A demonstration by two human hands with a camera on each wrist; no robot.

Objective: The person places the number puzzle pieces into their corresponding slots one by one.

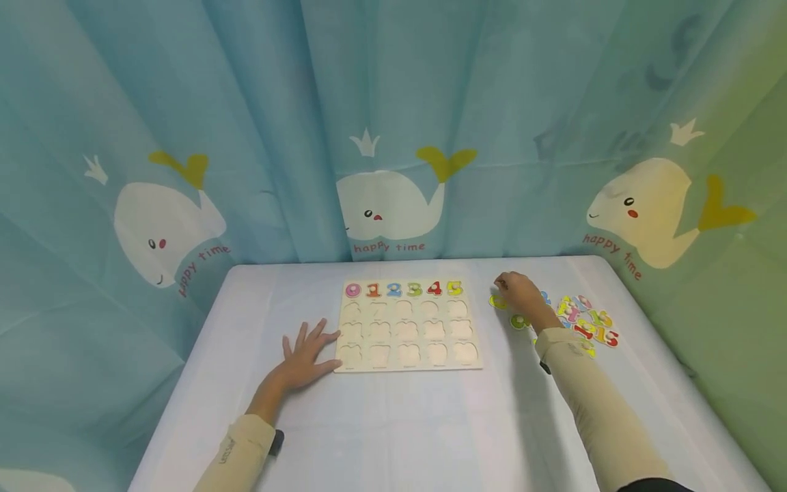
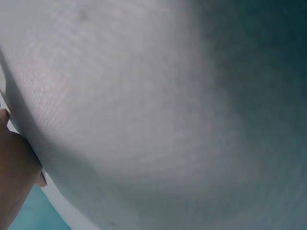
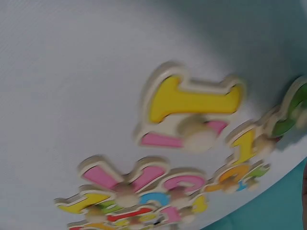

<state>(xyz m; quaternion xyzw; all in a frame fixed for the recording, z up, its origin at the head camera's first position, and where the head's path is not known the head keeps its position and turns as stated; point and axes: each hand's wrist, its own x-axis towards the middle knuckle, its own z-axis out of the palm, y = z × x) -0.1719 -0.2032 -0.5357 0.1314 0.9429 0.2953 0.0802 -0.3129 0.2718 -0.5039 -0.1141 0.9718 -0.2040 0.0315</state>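
– how is the light in the head view?
– bright, soft, mostly even; the curtain turns yellow-green at the right; a faint shadow lies left of the right sleeve on the tabletop, so light seems to come from above on the right.
– and the wrist views?
– dimmer; the left is mostly blurred cloth, pale at left, sinking to dark teal at upper right; the right is greyish, shaded at upper right; its number pieces look soft-edged; the table's edge bows.
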